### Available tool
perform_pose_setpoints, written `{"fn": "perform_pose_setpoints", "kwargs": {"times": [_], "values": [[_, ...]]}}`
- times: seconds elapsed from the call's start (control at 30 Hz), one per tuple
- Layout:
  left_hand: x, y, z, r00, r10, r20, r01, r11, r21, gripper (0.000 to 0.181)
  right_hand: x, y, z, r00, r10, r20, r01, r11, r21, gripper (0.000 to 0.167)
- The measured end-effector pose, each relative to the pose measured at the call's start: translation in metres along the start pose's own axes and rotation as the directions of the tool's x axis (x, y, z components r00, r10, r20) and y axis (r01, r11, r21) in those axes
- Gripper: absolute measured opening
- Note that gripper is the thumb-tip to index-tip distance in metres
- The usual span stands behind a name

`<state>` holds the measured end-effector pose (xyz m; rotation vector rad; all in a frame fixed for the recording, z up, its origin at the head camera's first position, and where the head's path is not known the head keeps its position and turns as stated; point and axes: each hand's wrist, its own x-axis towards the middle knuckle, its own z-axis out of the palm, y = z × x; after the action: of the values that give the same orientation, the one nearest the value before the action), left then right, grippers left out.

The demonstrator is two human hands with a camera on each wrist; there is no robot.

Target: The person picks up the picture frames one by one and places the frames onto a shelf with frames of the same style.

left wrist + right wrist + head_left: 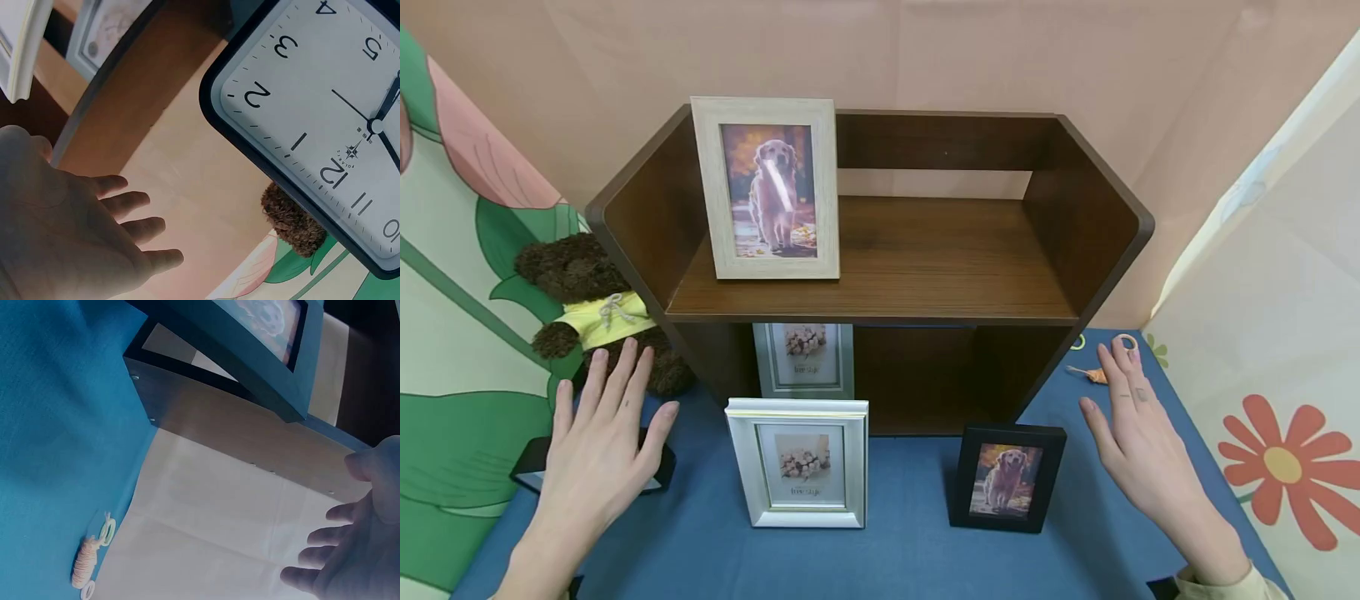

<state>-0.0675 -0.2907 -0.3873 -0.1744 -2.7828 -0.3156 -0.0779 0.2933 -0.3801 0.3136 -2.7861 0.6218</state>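
Note:
My left hand [601, 437] hovers palm down with straight, spread fingers and holds nothing. Partly hidden beneath it stands a square clock [306, 134] with a black rim and white face. On the far right, my right hand [1138, 437] is held out with extended fingers, also holding nothing. Nearest to it is a small black photo frame [1009, 477] with a dog picture. A silver-white frame [808, 510] with a flower print stands on the blue cloth. On the brown shelf's [940, 258] upper level, a pale frame [775, 271] shows a dog.
A grey-blue frame [842, 362] stands inside the lower shelf level. Left of the shelf sits a brown plush toy [572, 267] in a yellow top. An orange rope-wound item with pale rings [85, 562] lies near the cloth's right edge. Printed walls flank the table [917, 550].

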Motion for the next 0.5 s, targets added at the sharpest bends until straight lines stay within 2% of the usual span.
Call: {"fn": "perform_pose_setpoints", "kwargs": {"times": [0.27,0.37,0.5], "values": [[0.002,0.002,0.003,1.0,-0.008,-0.023,0.006,0.998,-0.067,0.065,-0.005,0.001,-0.004,1.0,0.031,-0.004,-0.031,0.996,0.082,0.072],[0.003,0.005,0.005,0.998,-0.016,-0.053,0.008,0.989,-0.145,0.061,-0.009,0.003,-0.006,1.0,0.031,-0.001,-0.031,0.989,0.143,0.071],[0.004,0.01,0.007,0.996,-0.028,-0.088,0.003,0.96,-0.279,0.057,-0.016,0.008,-0.007,1.0,0.024,0.02,-0.027,0.978,0.208,0.071]]}}
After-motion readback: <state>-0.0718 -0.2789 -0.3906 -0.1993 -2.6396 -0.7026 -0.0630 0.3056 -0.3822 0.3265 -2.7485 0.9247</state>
